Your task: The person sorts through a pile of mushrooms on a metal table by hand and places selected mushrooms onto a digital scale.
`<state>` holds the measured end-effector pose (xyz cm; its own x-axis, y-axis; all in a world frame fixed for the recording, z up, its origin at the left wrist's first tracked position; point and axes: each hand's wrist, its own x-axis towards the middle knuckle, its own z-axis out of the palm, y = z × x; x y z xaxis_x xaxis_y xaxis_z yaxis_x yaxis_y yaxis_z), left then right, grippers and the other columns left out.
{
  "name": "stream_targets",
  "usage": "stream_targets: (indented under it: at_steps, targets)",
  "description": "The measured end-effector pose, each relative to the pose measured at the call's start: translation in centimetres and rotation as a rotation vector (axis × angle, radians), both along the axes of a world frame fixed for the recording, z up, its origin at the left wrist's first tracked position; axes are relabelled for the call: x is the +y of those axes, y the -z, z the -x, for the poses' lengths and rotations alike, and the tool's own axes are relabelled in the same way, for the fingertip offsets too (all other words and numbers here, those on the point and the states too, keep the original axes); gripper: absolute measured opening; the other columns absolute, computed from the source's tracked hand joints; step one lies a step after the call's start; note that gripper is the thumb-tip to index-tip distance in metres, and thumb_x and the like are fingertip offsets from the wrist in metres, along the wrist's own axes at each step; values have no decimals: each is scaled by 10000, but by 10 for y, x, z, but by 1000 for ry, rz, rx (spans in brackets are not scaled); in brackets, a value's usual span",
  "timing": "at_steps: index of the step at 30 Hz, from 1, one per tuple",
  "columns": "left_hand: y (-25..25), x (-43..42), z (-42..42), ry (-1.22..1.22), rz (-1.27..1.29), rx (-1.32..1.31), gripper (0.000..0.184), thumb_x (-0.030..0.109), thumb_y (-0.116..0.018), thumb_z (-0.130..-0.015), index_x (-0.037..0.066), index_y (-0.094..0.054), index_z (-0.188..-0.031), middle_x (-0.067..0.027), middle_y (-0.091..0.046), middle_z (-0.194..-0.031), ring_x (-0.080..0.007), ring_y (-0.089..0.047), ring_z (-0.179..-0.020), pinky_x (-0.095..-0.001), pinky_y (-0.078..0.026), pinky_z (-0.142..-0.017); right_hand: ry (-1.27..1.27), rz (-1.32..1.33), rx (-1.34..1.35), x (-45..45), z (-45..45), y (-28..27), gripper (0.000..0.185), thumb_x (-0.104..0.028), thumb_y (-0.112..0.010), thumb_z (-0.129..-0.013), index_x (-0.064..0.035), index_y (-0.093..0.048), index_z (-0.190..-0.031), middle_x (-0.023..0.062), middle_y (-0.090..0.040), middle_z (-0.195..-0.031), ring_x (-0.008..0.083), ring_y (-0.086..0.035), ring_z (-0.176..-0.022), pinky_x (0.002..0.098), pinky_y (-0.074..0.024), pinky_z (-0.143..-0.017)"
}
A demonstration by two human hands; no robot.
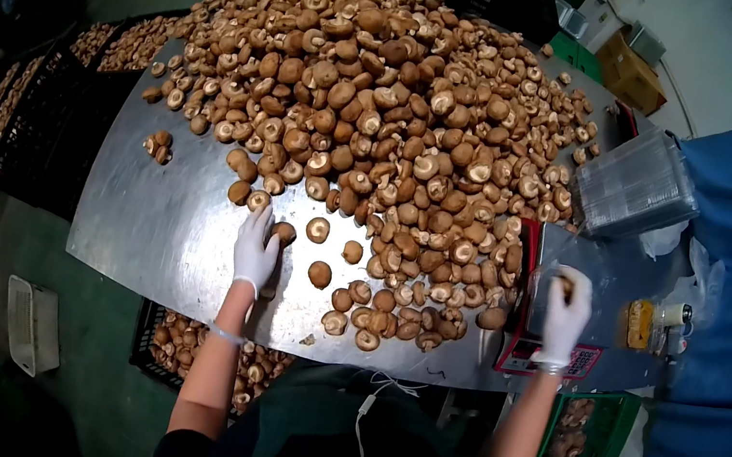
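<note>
My left hand (255, 251), in a white glove, rests low over the metal table with its fingers stretched out. Its fingertips reach a shiitake mushroom (259, 201), and another brown mushroom (284, 234) lies beside its thumb. On the right, my gloved right hand (568, 313) is above the red scale (522, 286), its fingers curled around a mushroom (562, 286) that is partly hidden. Clear plastic, seemingly a tray (545, 278), lies on the scale under that hand. Several loose mushrooms (320, 273) are scattered between the hands.
A large mushroom heap (363, 81) covers the far part of the metal table (152, 220). Stacked clear trays (637, 188) stand at the right, near a yellow tape roll (639, 324). Mushroom crates (45, 103) are at left; a green crate (606, 447) sits below right.
</note>
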<state>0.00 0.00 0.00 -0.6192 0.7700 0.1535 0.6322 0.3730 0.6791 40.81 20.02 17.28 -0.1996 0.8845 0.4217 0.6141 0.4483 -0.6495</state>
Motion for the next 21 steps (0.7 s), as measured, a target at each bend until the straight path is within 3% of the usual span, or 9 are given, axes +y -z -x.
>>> stream_targets:
  at_steps: [3, 5, 7, 8, 11, 13, 15, 17, 21]
  targets:
    - [15, 20, -10, 6, 13, 106, 520, 198, -658, -753, 88, -526, -1244, -171, -519, -1247, -358, -458, -1170, -408, -362, -1004, 109, 2, -141, 40, -62, 17, 113, -12, -583, -805, 9, -612, -912, 107, -581, -882, 190, -590, -749, 271, -468, -694]
    - [8, 17, -5, 128, 112, 109, 435, 205, -659, -754, 108, -578, -1171, -151, -555, -1189, -348, -493, -1111, -397, -391, -968, 147, 131, -154, 38, -66, 32, 166, -33, -603, -798, 1, -615, -961, 121, -591, -955, 227, -592, -845, 304, -466, -772]
    - [0, 10, -16, 146, 118, 95, 357, 195, -653, -759, 117, -608, -1104, -130, -576, -1132, -333, -515, -1062, -392, -418, -924, 197, -336, -514, 22, -56, 23, 243, -59, -630, -785, -12, -610, -1022, 128, -591, -1058, 273, -565, -972, 342, -441, -866]
    - [0, 7, -25, 140, 126, 78, 337, 188, -651, -759, 111, -612, -1085, -128, -579, -1108, -330, -522, -1039, -395, -428, -906, 162, -251, -410, 13, -50, 13, 306, -85, -653, -770, -20, -599, -1064, 136, -573, -1138, 299, -523, -1065, 374, -406, -931]
    - [-6, -26, -36, 206, 158, 160, 282, 175, -642, -764, 110, -627, -1038, -126, -586, -1064, -319, -543, -978, -395, -456, -850, -61, -137, -247, -28, -14, 15, 281, -115, -694, -727, -28, -626, -985, 125, -620, -1005, 309, -562, -978, 379, -418, -891]
    - [-14, -51, -45, 219, 227, 199, 267, 184, -650, -750, 109, -634, -1006, -120, -589, -1041, -312, -547, -965, -392, -461, -833, -305, -34, -256, -54, -8, 58, 498, -209, -729, -695, -34, -558, -1129, 141, -554, -1152, 318, -511, -1068, 385, -417, -912]
    - [-12, -88, -51, 250, 306, 194, 261, 184, -645, -744, 94, -623, -988, -137, -575, -1034, -333, -541, -958, -419, -441, -843, -330, 276, -376, -81, -7, 82, 825, -293, -789, -633, -85, -414, -1338, 187, -429, -1299, 341, -467, -1149, 389, -391, -965]
    - [-26, -125, -54, 326, 392, 270, 267, 207, -654, -737, 109, -623, -984, -128, -574, -1037, -323, -548, -963, -433, -428, -845, -300, 363, -469, -98, -12, 105, 953, -336, -813, -592, -97, -347, -1388, 191, -384, -1342, 356, -427, -1194, 414, -406, -951]
    - [-48, -180, -27, 376, 746, -76, 484, 299, -734, -696, 97, -603, -1116, -129, -563, -1149, -333, -547, -1032, -432, -426, -914, -254, 237, -548, -108, 4, 144, 1008, -349, -827, -554, -132, -324, -1402, 197, -355, -1361, 366, -423, -1185, 408, -404, -951]
